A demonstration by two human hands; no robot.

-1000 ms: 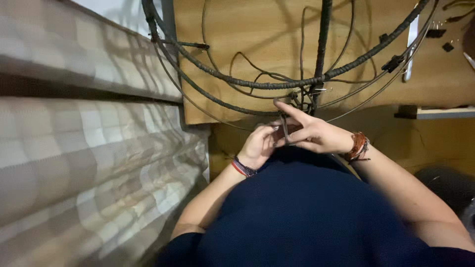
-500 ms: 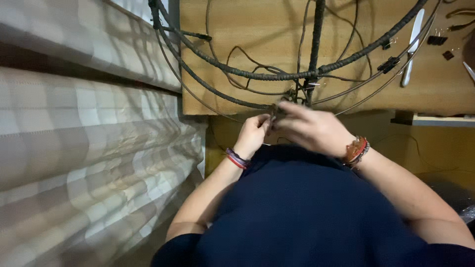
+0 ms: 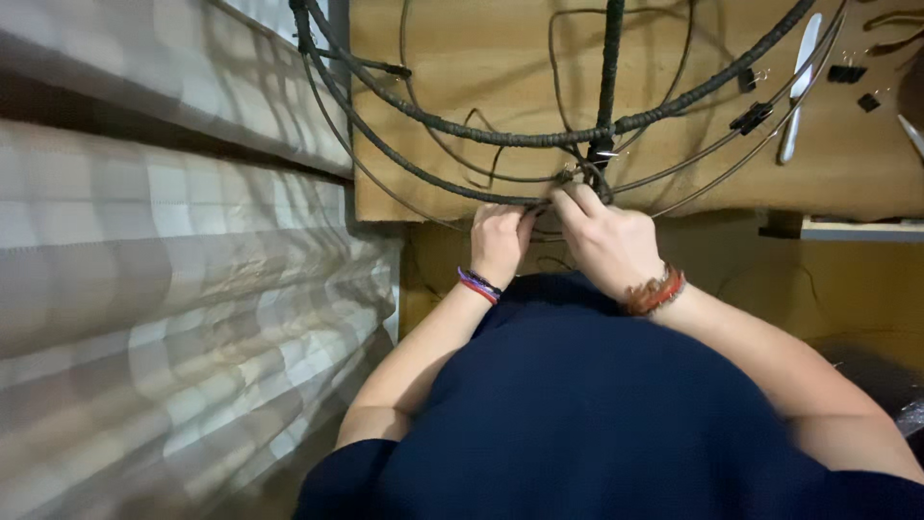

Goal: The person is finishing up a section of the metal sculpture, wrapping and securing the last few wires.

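A round wire frame [image 3: 481, 135] wrapped in dark cord lies on a wooden board [image 3: 462, 58] in front of me. My left hand [image 3: 499, 241] pinches the thin lower ring of the frame near the board's front edge. My right hand [image 3: 608, 241] grips the same ring where a wrapped upright rod [image 3: 608, 67] meets it, fingers curled around dark cord at the joint. Both hands almost touch. Bracelets sit on both wrists. My dark blue shirt hides what is below the hands.
Small black binder clips [image 3: 751, 117] hold parts of the frame. A white knife-like tool [image 3: 799, 87] and more clips [image 3: 847, 73] lie at the board's right. A checked fabric surface [image 3: 144, 289] fills the left side. A lower brown surface [image 3: 847, 279] shows at right.
My right hand has closed down from an extended finger pose onto the joint. Both hands moved slightly up toward the frame, and the view has shifted closer.
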